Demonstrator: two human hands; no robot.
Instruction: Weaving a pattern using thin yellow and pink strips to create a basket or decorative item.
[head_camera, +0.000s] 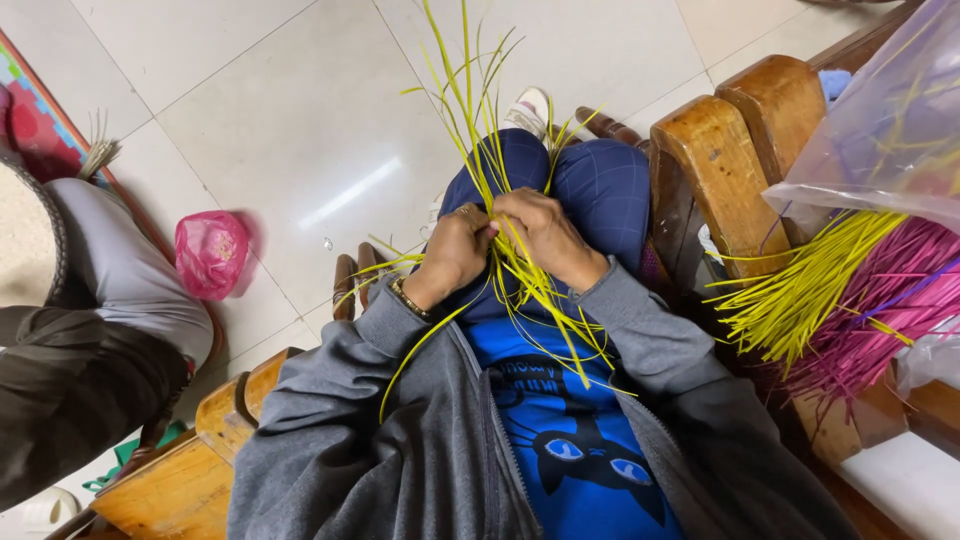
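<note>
Bright yellow-green strips (520, 270) fan over navy trousers (600, 190) crossed by a faint check of thin lines. The jacket (400, 440) is plain mid-grey; under it, a vivid blue shirt (560, 420) carries a black cat motif with pale blue eyes. A gold-toned bracelet (408, 298) circles the left wrist. At right, more yellow-green strips (800, 290) lie beside magenta-pink ones (880, 320), partly under a clear, purple-tinged plastic bag (880, 120). The chair arms (720, 170) are honey-brown wood. The floor (300, 120) is off-white glossy tile, with a pink bag (210, 252) on it and a red-and-multicolour mat (35, 110) at left.
</note>
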